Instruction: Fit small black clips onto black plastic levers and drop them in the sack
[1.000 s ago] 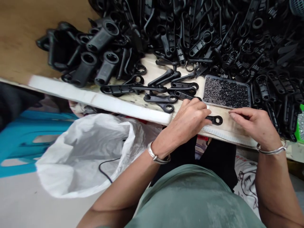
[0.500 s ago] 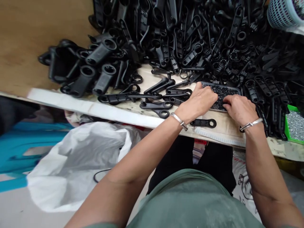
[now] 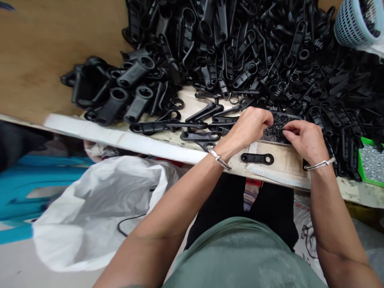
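A shallow tray of tiny black parts point(image 3: 277, 127) lies on the bench between my two hands. My left hand point(image 3: 253, 125) is over its left end, fingers curled and pinched; whatever sits between the fingertips is too small to name. At the tray's right side, my right hand point(image 3: 306, 138) has thumb and forefinger brought together over the small parts, and I cannot make out what they grip. One black plastic crank arm point(image 3: 257, 159) with a ring-shaped end lies flat in front of the tray, touched by neither hand.
Black plastic arms point(image 3: 210, 48) are heaped across the back of the bench. A green tray of small metal pieces point(image 3: 372, 160) stands at the right, a blue basket point(image 3: 349, 24) at the back right. Below the bench edge hangs an open white sack point(image 3: 90, 216).
My left hand has drawn back slightly to the left, its fingers lifting from the tray. My right hand stays at the tray's right side, thumb and finger pinched. The view has shifted a little.
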`<state>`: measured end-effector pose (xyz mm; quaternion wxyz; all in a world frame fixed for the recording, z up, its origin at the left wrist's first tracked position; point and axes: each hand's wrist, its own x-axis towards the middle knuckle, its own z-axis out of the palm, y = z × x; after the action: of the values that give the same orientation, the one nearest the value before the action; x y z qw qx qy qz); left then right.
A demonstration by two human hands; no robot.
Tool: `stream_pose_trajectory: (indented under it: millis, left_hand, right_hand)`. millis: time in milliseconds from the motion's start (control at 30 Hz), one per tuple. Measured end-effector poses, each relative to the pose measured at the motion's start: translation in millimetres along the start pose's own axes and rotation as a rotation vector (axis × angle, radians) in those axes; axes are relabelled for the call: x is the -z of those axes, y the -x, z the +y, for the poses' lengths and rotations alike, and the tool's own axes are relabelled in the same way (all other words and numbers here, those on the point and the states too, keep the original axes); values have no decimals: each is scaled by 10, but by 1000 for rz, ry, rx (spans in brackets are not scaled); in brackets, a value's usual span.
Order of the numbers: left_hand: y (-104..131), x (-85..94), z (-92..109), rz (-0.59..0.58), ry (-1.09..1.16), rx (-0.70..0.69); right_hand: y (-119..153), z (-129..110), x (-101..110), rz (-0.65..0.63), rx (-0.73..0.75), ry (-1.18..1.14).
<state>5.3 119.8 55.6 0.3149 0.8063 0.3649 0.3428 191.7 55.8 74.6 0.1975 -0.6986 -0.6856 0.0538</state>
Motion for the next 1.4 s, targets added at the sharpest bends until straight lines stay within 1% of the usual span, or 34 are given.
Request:
stream_pose_trajectory:
  millis: [67,133,167,200,267,333,400,567,700,900,1033,1100,1267,1400]
  left_hand:
    - [57,35,40,27,119,50]
    - [141,59,88,72,348,127]
    - [189,65,112,91,484,175]
    - [237,66,136,104,614,222]
    - [326,57,177,121,823,297]
    - [398,41,209,126,946,338]
    - [449,22,229,128,1015,354]
    - [502,-17,254,122,1072,358]
    - [518,-32,276,131,1066,370]
    - [551,-41,293,127,1026,380]
    - [569,-53,281,121,1006,377]
    - [576,-60,279,127,1008,371]
    - [600,-99,297,161,1031,358]
    - [629,-141,320,215,986,341]
  right_hand:
    - [71,-12,9,42,-53,-248]
    - [174,-63,15,79,-98,-449]
    - [233,-101,17,92,-102,-506]
    - [291,-145,19,104,-91,-531]
    - [397,-239,25,131,-39,-508]
    - [473,-322,36,157,30,-434]
    - [516,-383,50,187,105,-357]
    - [554,-452,73,270,292,-212]
    - [572,-485,74,284,364,-133]
    - [603,-530,90,208,311,-50]
    - [615,-522,79,197,326,-22]
    - [618,-512,70,204,327,-30]
    - [634,-505,55,266,278,-48]
    - [660,-499,29,247,233,-113]
